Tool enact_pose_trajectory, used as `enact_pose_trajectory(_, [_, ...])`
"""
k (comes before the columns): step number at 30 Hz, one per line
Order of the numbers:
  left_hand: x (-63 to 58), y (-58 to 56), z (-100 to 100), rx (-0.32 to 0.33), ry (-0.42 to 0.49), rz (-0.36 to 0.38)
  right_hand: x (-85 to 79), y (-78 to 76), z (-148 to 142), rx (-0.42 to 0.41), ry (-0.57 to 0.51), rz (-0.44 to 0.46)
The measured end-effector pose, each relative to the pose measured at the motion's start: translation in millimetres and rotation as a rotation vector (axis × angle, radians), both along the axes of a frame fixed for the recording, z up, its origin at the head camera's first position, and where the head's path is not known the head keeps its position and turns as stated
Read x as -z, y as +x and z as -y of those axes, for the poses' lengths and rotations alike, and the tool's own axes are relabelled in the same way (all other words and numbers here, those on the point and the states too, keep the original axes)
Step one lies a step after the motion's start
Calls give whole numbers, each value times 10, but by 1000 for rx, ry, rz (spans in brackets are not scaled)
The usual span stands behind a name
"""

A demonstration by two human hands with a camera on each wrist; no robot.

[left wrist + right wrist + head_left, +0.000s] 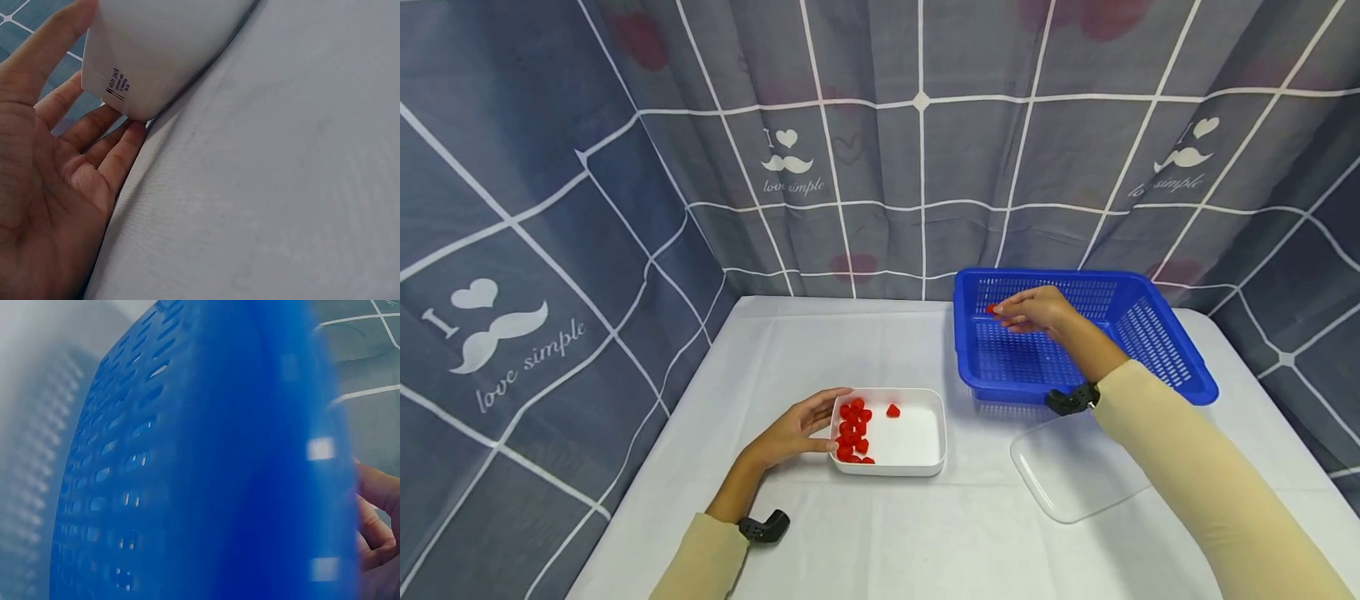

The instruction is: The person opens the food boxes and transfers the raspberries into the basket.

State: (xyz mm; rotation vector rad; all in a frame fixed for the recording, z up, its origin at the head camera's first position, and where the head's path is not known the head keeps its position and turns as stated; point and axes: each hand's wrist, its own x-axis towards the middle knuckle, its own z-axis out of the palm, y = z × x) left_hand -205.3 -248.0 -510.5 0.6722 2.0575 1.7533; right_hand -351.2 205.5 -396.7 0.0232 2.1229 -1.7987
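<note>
My left hand (796, 429) holds the left end of a white plastic box (917, 468), its thumb near the front corner and its fingers at the back. Small printed text shows on the box's side (156, 56) in the left wrist view. Inside, several small red pieces (850, 429) cluster at the left, and one red piece (892, 411) lies apart. Over the left part of a blue perforated basket (966, 350), my right hand (1036, 310) pinches a small red piece (991, 308) at its fingertips. The basket's wall hides much of that hand in the right wrist view.
A clear plastic lid (1060, 500) lies on the white-covered table (880, 542) in front of the basket, partly under my right forearm. A grey-blue checked curtain (880, 167) hangs behind the table and along both sides.
</note>
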Motion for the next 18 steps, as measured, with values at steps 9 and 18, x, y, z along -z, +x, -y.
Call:
enact_pose_trajectory(9, [11, 6, 13, 9, 5, -8, -99, -73, 26, -52, 40, 22])
enact_pose_trajectory(18, [15, 10, 13, 11, -6, -7, -201, -170, -50, -84, 128, -37])
